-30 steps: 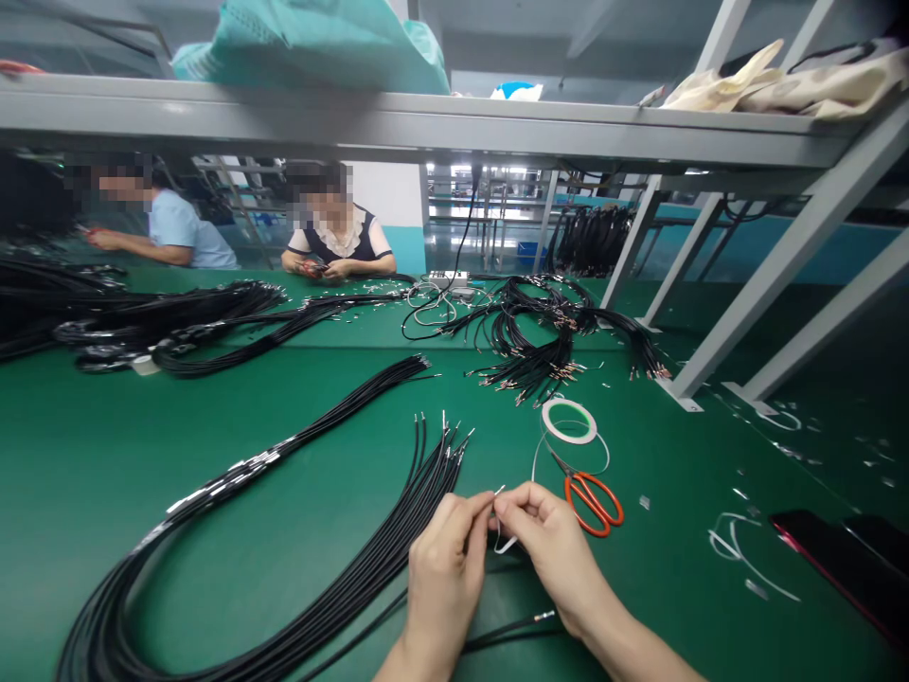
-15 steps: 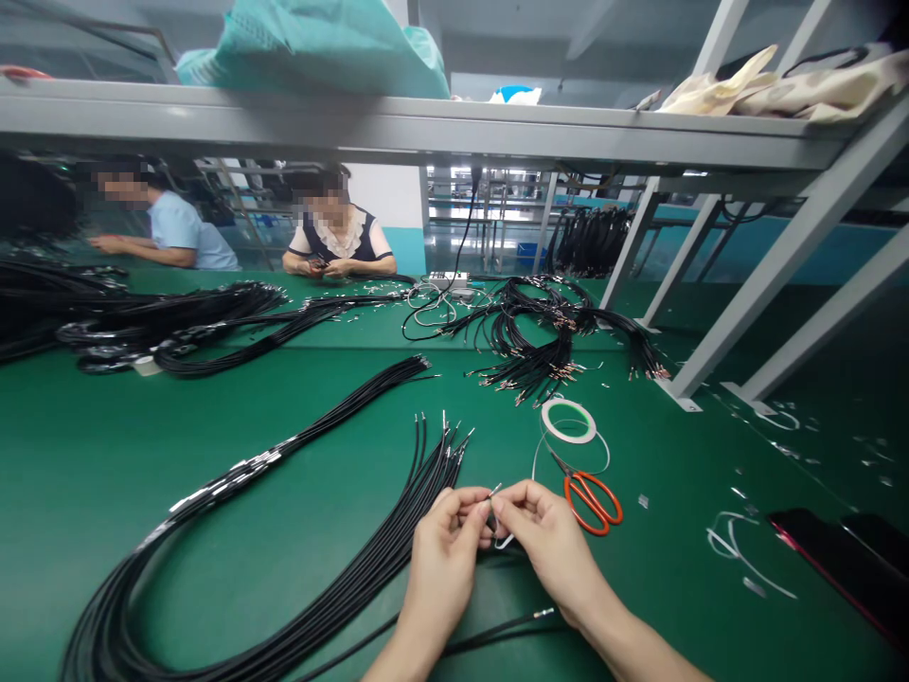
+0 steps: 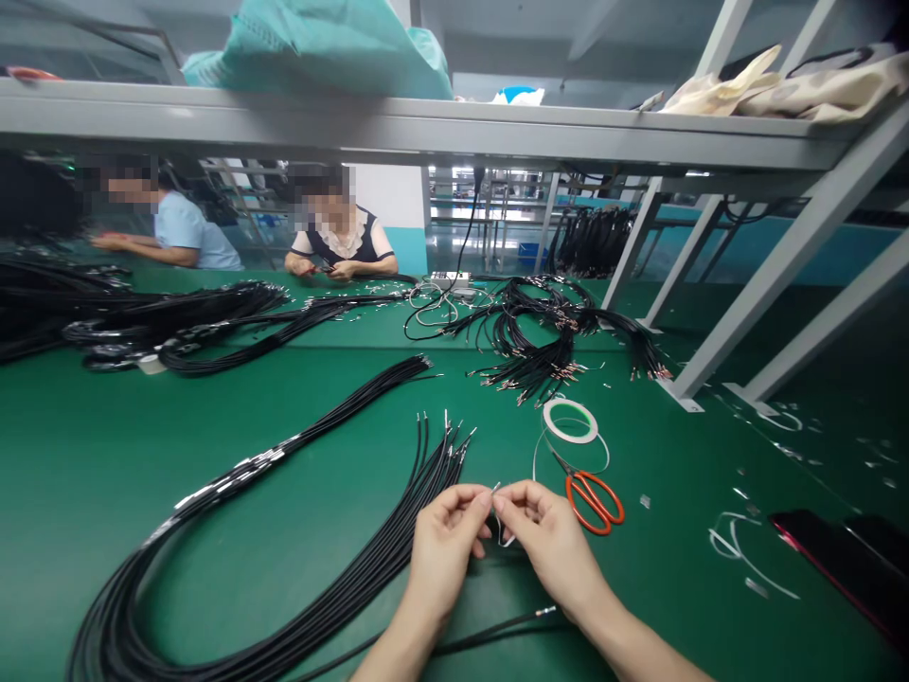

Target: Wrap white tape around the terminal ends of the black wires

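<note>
Near the front of the green table (image 3: 142, 474), my left hand (image 3: 447, 545) and my right hand (image 3: 546, 535) meet, both pinched on the metal-tipped end of a thin black wire (image 3: 495, 489). A strip of white tape (image 3: 506, 542) hangs between the fingers. The other end of a black wire (image 3: 511, 620) lies under my right wrist. Just left of my hands lies a curved bundle of black wires (image 3: 398, 530) with bare metal tips. Orange-handled scissors (image 3: 593, 500) and a white tape roll (image 3: 569, 421) lie to the right.
A second long bundle of black wires (image 3: 319, 426) runs across the table, with more piles behind (image 3: 540, 341). Two people sit at the far side (image 3: 341, 237). A grey shelf (image 3: 426, 123) hangs overhead; its slanted legs (image 3: 774, 275) stand right. A dark phone (image 3: 845, 564) lies at right.
Both hands have risen slightly and shifted a little left while staying pinched on the wire end. Nothing else on the table has moved.
</note>
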Demonstrator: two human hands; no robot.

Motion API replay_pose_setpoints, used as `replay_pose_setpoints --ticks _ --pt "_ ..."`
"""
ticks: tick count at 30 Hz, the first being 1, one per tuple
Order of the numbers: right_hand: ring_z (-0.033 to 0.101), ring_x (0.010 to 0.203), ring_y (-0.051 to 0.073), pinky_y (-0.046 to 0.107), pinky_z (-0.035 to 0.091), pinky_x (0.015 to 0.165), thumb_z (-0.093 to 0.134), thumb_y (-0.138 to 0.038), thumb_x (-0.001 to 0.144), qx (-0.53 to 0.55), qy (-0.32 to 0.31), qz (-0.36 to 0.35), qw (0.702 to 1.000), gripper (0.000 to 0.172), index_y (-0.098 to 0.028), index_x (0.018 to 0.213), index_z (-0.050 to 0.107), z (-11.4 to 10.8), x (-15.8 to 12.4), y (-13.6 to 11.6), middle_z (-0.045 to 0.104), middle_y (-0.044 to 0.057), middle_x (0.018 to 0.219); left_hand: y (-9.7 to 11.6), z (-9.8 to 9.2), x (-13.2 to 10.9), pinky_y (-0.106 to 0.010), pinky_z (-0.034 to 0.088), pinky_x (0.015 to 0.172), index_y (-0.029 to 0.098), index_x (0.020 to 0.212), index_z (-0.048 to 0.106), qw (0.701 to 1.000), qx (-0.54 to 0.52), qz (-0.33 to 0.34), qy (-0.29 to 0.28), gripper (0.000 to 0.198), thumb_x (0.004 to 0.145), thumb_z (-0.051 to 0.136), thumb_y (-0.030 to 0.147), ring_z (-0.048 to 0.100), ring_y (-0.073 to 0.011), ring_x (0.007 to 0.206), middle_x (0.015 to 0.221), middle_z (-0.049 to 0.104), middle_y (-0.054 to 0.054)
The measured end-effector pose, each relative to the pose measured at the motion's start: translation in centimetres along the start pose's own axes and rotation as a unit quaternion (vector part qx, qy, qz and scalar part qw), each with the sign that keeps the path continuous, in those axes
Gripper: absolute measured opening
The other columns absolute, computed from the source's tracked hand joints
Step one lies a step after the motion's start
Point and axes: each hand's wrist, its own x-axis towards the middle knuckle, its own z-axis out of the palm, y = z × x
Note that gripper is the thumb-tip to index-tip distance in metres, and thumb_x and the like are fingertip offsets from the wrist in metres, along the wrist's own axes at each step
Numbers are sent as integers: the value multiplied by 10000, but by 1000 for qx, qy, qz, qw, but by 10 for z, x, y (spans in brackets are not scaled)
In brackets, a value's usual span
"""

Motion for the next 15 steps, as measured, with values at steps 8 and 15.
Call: replay_pose_setpoints --ticks 8,15 --pt "562 584 155 275 445 578 681 -409 765 -13 0 16 1000 291 -134 854 711 3 1 2 700 53 732 -6 1 7 -136 253 361 134 790 653 999 -13 0 44 342 683 718 452 358 -30 363 467 499 65" --pt "534 563 143 258 415 551 652 -420 790 -37 10 2 999 283 -139 767 672 3 1 2 642 19 646 -6 -5 9 -145 275 386 121 782 665 999 -38 -25 24 336 685 725 438 380 -34 378 470 508 62"
